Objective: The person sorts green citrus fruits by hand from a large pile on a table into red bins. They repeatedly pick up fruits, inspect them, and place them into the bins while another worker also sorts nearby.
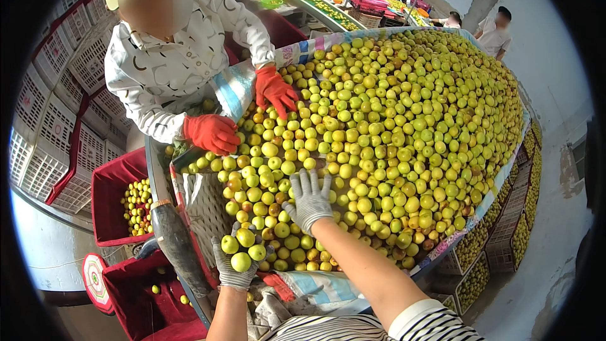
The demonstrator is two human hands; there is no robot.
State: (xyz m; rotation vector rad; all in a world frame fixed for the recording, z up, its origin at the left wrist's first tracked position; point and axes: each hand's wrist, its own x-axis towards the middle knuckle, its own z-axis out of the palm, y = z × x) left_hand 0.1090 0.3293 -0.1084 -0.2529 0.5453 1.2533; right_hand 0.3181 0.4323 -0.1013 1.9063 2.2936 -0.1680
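Observation:
Yellow-green jujubes (378, 142), some with brown patches, cover a broad sorting table in front of me. My left hand (233, 274), in a grey striped glove, is palm up near the table's front edge with several jujubes (241, 261) cupped in it. My right hand (312, 202), gloved alike, rests palm down on the fruit with its fingers spread; whatever lies beneath the palm is hidden. Left of the pile, a pale perforated sheet (208, 213) slopes beside my left hand.
Across the table, a co-worker's red-gloved hands (275, 92) touch the fruit. Red-lined crates (118, 166) holding jujubes stand at the left, before stacked white crates (61, 137). A dark wrapped bar (177, 241) runs along the table's left edge. Filled crates (473, 279) line the right side.

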